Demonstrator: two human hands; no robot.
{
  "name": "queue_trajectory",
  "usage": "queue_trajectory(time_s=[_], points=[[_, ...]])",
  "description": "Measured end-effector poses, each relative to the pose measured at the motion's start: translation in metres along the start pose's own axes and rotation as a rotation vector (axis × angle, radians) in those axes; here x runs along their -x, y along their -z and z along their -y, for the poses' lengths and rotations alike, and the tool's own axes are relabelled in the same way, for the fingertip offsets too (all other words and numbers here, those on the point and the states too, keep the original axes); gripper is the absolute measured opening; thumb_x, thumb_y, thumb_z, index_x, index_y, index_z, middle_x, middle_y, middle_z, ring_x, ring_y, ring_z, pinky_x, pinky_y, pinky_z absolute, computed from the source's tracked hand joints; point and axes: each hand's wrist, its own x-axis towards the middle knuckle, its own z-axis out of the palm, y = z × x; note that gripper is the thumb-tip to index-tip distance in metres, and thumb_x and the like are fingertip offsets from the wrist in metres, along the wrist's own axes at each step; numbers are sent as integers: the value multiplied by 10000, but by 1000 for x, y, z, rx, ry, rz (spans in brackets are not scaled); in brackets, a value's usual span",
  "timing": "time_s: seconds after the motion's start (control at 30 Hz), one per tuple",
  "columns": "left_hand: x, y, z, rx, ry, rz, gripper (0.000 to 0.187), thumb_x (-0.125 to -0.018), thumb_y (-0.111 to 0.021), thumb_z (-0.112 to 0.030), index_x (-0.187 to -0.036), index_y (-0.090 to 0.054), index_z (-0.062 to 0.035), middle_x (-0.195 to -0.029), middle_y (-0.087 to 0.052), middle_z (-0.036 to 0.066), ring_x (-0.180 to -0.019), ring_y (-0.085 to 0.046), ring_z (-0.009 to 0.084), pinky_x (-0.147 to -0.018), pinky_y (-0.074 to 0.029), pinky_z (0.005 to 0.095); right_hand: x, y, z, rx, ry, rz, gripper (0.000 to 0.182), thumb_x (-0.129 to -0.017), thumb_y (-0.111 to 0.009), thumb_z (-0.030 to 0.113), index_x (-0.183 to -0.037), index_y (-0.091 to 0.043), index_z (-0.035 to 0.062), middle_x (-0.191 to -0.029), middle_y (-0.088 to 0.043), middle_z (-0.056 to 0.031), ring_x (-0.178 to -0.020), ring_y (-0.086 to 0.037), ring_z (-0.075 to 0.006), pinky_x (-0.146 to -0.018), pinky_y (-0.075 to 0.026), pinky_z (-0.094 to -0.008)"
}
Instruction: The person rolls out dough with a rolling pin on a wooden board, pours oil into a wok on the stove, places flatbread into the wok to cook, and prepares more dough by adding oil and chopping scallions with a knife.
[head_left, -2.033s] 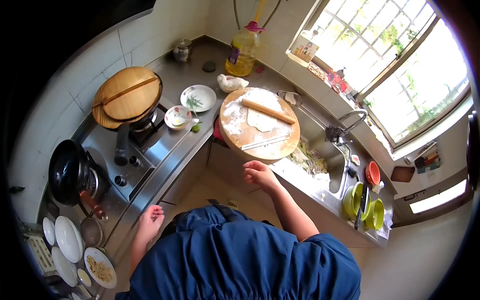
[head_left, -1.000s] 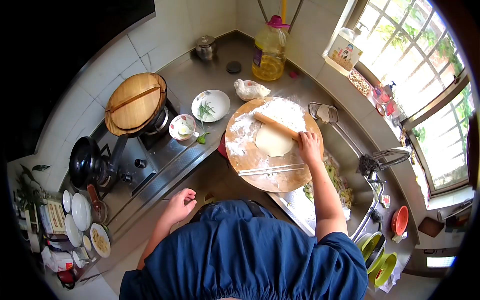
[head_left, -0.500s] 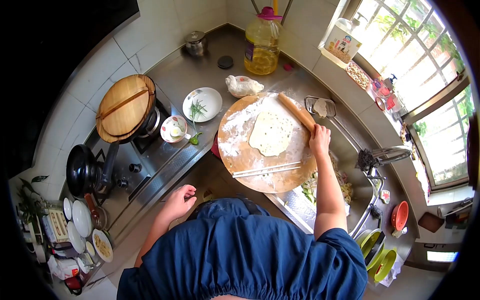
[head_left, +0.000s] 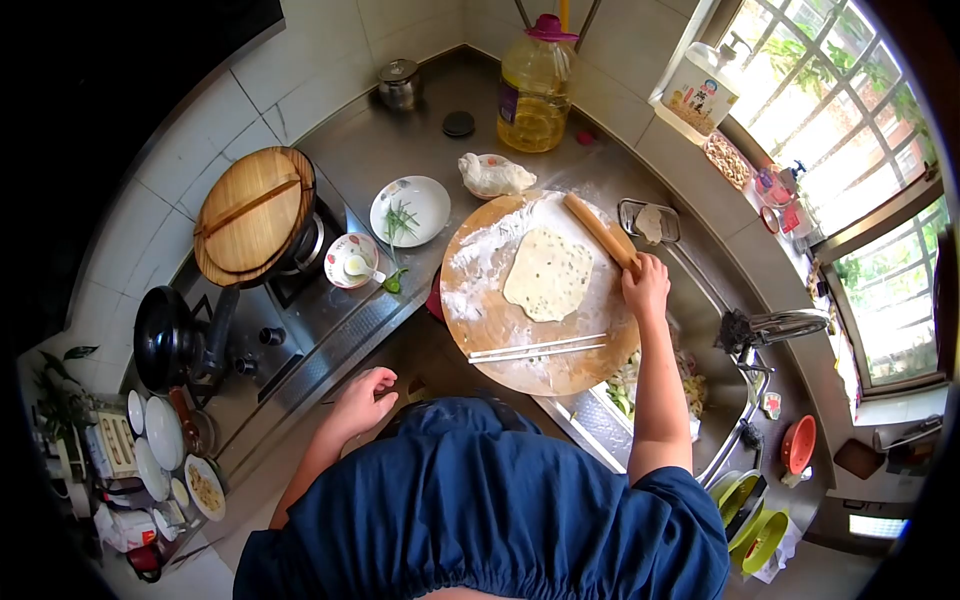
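My right hand (head_left: 646, 286) is closed around the near end of a wooden rolling pin (head_left: 600, 233), which lies slanted along the right side of a round wooden board (head_left: 475, 345). A flat sheet of dough (head_left: 548, 276) with green flecks rests mid-board, just left of the pin and apart from it. Flour (head_left: 468, 300) dusts the wood around the dough. Two pale chopsticks (head_left: 537, 349) lie across the near part of the board. My left hand (head_left: 362, 403) hangs empty by my body, its fingers loosely bent and the thumb apart.
Left of the board are a white plate with green sprigs (head_left: 420, 200), a small bowl with a spoon (head_left: 347, 247) and a wooden-lidded pot (head_left: 250, 215) on the stove. An oil jug (head_left: 535, 90) stands behind. The sink (head_left: 715, 400) with chopped vegetables is at right.
The view has shifted slightly, so the board and counter things sit a little lower and further right. My right hand keeps its hold on the rolling pin; the left stays beside my body.
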Motion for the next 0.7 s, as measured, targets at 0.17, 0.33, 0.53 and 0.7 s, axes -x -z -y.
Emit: queue_trajectory(time_s=[0.17, 0.33, 0.53, 0.7], points=[[-16, 2, -11, -90, -70, -23, 316, -782, -674, -101, -1056, -549, -7, -1033, -602, 137, -925, -593, 265, -828, -486, 357, 21, 13, 10, -155, 172, -101, 312, -793, -624, 135, -1098, -603, 74, -1185, -568, -96, -1146, -486, -287, -971, -374, -424], [-51, 2, -38, -129, -147, 9, 336, -777, -680, -110, -1070, -548, -11, -1044, -602, 147, -925, -590, 279, -830, -483, 362, 48, 16, 17, -320, 89, -52, 271, -786, -629, 96, -1056, -622, 67, -1130, -593, -116, -1074, -533, -313, -940, -410, -428], [-132, -10, -59, -100, -240, 123, 341, -791, -689, -126, -1097, -570, -35, -1042, -618, 109, -938, -608, 232, -800, -491, 333, 76, -11, 45, -1260, -651, 168, 370, -858, -573, 109, -1200, -530, -24, -1069, -586, -121, -928, -597, -214, -752, -520, -310], [-182, -34, -74, -43, -365, 242, 315, -796, -675, -126, -1079, -579, -27, -1011, -643, 131, -951, -619, 233, -817, -490, 342, 78, -2, 83, -1359, -1024, 241, 465, -864, -554, 167, -1294, -445, 28, -1091, -553, -90, -965, -573, -212, -729, -522, -358]])
